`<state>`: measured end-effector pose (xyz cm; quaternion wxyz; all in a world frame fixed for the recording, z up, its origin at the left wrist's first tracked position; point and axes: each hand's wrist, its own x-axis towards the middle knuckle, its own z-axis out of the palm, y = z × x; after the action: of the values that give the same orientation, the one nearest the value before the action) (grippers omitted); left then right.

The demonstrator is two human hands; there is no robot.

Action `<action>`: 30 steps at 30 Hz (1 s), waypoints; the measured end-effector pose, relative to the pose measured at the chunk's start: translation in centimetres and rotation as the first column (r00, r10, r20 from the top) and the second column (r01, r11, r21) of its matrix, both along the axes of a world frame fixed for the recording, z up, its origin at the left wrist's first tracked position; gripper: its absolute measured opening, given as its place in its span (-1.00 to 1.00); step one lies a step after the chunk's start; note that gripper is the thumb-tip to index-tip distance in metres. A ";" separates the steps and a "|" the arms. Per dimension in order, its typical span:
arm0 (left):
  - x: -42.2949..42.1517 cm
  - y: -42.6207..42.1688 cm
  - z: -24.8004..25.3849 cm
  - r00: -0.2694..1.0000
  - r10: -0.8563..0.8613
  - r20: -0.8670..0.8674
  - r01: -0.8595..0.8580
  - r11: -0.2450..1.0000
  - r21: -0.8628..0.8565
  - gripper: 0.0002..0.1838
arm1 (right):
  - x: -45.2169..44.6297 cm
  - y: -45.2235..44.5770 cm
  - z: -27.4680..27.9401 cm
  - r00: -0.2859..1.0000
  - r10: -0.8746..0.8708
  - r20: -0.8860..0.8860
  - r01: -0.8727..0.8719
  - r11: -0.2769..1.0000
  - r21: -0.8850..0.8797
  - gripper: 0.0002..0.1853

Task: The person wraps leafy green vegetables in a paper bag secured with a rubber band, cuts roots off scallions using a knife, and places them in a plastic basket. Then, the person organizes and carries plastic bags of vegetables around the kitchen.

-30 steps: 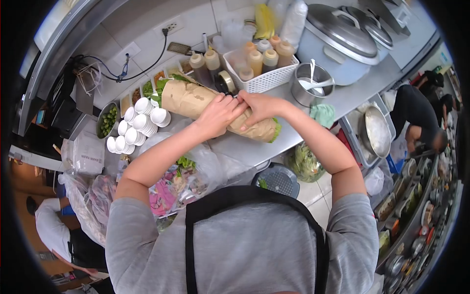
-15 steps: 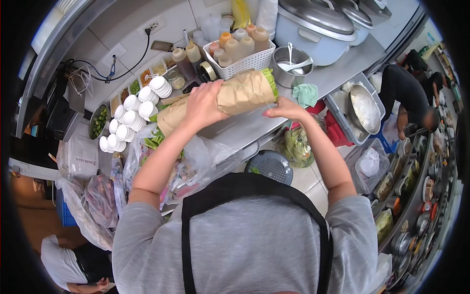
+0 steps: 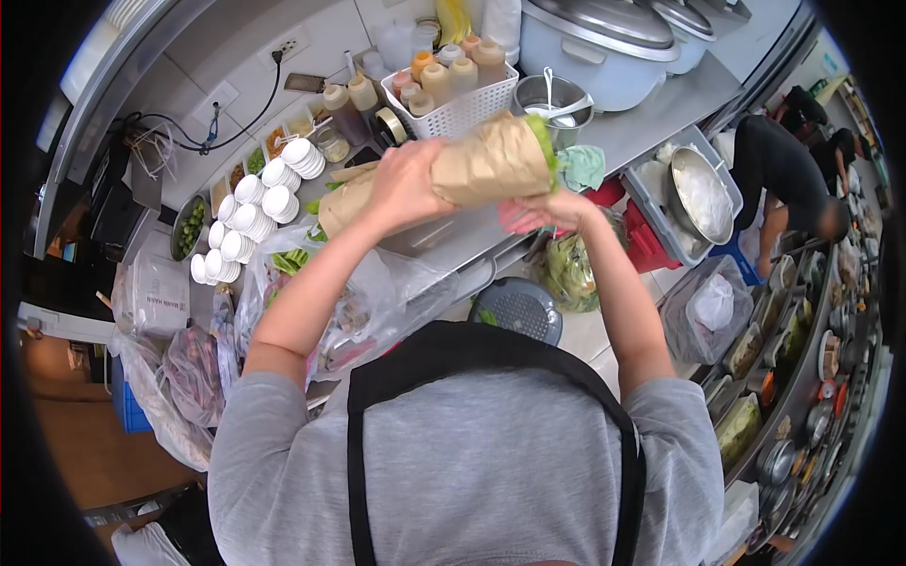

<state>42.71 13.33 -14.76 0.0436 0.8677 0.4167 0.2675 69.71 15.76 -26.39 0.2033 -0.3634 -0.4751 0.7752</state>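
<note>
Bundle (image 3: 495, 162): over counter (image 3: 651, 121), near front edge | left hand (image 3: 408, 184): fingers clasping its middle | right hand (image 3: 547, 211): fingers extended beneath leafy end

One marking legible, roughly.
White carton (image 3: 159, 283) is bearing small capitals on its side, apparently reading "MANN HANN".

Matt paper (image 3: 495, 165) is showing rough creases around crisp-looking leaves (image 3: 545, 141). The metal table (image 3: 651, 121) is giving off a soft, smooth sheen. A thin, clear plastic bag (image 3: 401, 283) is forming glossy folds (its wrinkles are catching the light). The perforated plastic basket (image 3: 462, 115) is looking smooth, while the cloth (image 3: 582, 167) is appearing rumpled and matt.
</note>
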 end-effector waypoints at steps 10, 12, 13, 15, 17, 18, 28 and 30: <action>0.5 3.6 -4.3 0.950 0.298 0.088 -0.245 0.893 -0.378 0.08 | -9.3 -7.2 8.0 0.994 -0.054 0.092 -0.044 0.570 0.820 -0.82; 0.2 3.3 -4.1 0.905 0.236 0.355 -0.042 0.879 -0.475 0.10 | -9.8 -7.2 7.0 0.945 0.071 0.321 -0.310 0.518 0.798 -0.86; -0.3 3.6 -4.2 0.828 0.216 0.518 0.107 0.845 -0.524 0.08 | -8.9 -6.4 5.7 0.946 0.068 0.317 -0.304 0.522 0.797 -0.86; -1.5 2.8 -2.8 0.790 0.274 0.549 0.140 0.791 -0.596 0.06 | -4.6 -3.5 2.8 0.995 -0.083 0.055 0.030 0.779 0.626 -0.86; -2.5 2.1 -1.7 0.743 0.328 0.584 0.180 0.743 -0.645 0.03 | -1.0 -1.1 2.7 0.955 -0.257 -0.148 0.287 0.681 0.673 -0.84; -3.0 2.1 -1.3 0.744 0.331 0.580 0.179 0.738 -0.651 0.03 | 1.1 1.1 1.4 0.911 -0.408 -0.063 0.332 0.632 0.700 -0.82; -4.7 2.6 1.5 0.564 0.439 0.699 0.204 0.746 -0.633 -0.17 | 2.3 8.0 -14.6 0.042 -0.784 0.619 -0.480 0.528 0.701 -0.40; -4.5 3.0 1.4 0.544 0.443 0.713 0.209 0.751 -0.627 -0.20 | -2.4 3.5 -16.4 0.377 -0.803 0.461 -0.441 0.282 0.852 -0.33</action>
<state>38.22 16.29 -13.36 0.5123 0.5294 0.4713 0.4849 67.34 19.29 -42.83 0.1946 -0.5866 -0.7851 -0.0411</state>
